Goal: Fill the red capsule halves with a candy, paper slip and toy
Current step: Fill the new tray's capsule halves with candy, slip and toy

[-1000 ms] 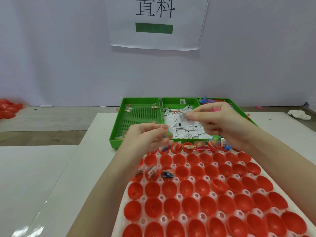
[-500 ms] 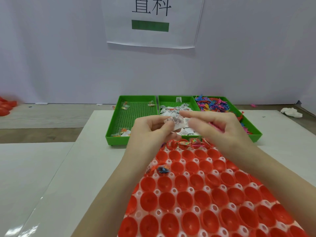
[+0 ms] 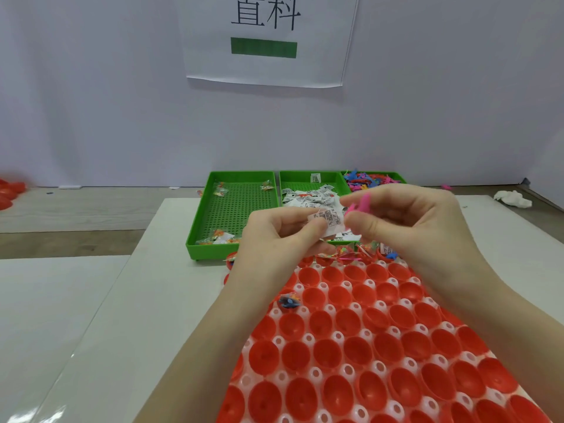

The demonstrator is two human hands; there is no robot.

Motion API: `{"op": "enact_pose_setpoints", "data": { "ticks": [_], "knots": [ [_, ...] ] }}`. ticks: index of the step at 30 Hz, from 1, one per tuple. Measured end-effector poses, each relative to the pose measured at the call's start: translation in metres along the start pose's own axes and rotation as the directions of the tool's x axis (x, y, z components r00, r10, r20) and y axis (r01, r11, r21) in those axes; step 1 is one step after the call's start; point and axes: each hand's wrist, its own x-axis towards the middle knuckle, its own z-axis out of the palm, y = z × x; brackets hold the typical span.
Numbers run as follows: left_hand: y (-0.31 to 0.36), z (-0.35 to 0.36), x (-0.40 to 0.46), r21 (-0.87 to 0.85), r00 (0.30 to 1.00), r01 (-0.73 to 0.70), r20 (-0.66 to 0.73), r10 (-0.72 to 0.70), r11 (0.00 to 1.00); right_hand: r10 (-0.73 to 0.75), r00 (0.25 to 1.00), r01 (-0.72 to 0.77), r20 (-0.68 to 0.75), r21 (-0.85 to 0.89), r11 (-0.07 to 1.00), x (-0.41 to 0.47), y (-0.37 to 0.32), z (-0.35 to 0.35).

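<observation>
Pink toy (image 3: pixel 359 206) now shows in right hand (image 3: pixel 406 221); left hand (image 3: pixel 283 233) fingers pinch crinkled paper slip (image 3: pixel 331 219), seemingly shared.

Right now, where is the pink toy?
The pink toy is pinched in the right hand, raised above the red capsule halves, beside the paper slip in the left hand.

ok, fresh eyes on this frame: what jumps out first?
The sheet of red capsule halves fills the near foreground. Above its far edge, the left hand pinches a paper slip while the right hand holds a pink toy. Behind sit three green trays.
</observation>
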Motion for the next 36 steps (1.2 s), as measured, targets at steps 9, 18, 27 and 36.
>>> {"op": "enact_pose_setpoints", "data": {
  "ticks": [9, 18, 27, 36],
  "knots": [
    [0.004, -0.003, -0.003, -0.125, 0.997, -0.052, 0.056, 0.059, 0.991, 0.111, 0.993, -0.115, 0.039, 0.147, 0.982, 0.0, -0.006, 0.001],
    [0.004, -0.01, -0.002, -0.128, 0.983, -0.025, 0.178, 0.048, 0.992, 0.207, 0.976, -0.188, -0.068, 0.214, 0.959, -0.002, -0.002, -0.001],
    [0.004, -0.013, -0.001, -0.138, 0.97, 0.032, 0.243, 0.002, 0.99, 0.224, 0.974, -0.215, -0.044, 0.157, 0.964, -0.004, -0.002, 0.005],
    [-0.006, -0.011, 0.004, 0.277, 0.994, -0.026, 0.108, -0.005, 0.96, 0.193, 0.98, -0.194, -0.051, -0.021, 0.981, 0.004, 0.014, 0.014]
  ]
}}
